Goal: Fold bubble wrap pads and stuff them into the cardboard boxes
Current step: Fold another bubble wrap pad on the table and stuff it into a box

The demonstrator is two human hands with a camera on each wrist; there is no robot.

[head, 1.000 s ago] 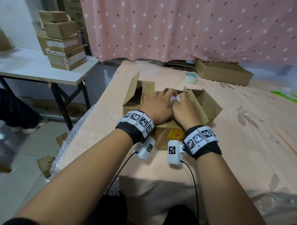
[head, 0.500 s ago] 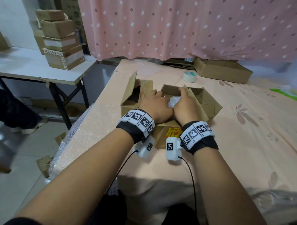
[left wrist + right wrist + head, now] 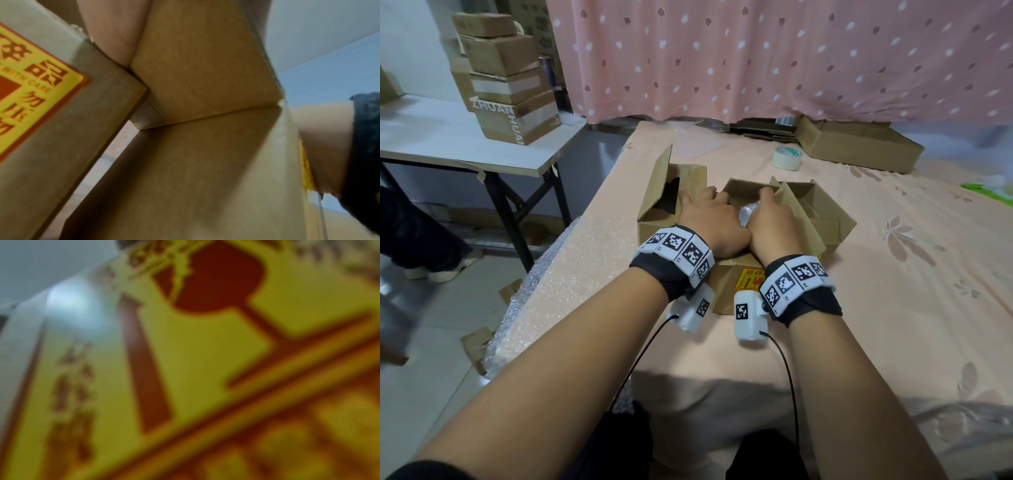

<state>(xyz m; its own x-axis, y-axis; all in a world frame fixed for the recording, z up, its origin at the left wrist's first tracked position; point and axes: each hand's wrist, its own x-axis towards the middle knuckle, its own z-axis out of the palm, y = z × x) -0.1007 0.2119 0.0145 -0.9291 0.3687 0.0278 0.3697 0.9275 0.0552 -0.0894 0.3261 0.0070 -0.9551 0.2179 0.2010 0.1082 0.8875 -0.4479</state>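
Head view: both hands down in the open box (image 3: 732,192) at the near edge of the table (image 3: 893,274). Left hand (image 3: 710,226) lies palm-down, fingers spread and fairly straight over the wrap and the box's left wall. Right hand (image 3: 770,226) sits just beside it, fingers bent down into the box; whether they pinch the wrap or only push it I cannot tell. A bit of wrap (image 3: 748,214) shows between the two hands, already inside the box. Flaps stand up on the left and right. More bubble sheet (image 3: 571,260) lies flat on the table's left side and hangs off the edge. Tape roll (image 3: 786,157) and a flat carton (image 3: 859,147) sit further back, well apart from the hands.

Left wrist view: box wall (image 3: 205,154) and flap from below, a yellow sticker (image 3: 37,91) on the neighbouring face, heel of the left hand (image 3: 115,32) on the top edge. Fingers hidden.

Right wrist view: blurred sticker (image 3: 205,353) fills the frame; no fingers, no wrap.

Handling, as a guess: wrap is very light, soft and springy, slightly slick, and likely to puff back up. Best pressed flat with wide palms on the folded top, and gripped at the fold edge, not a loose corner. Thin card walls may bow if shoved sideways.
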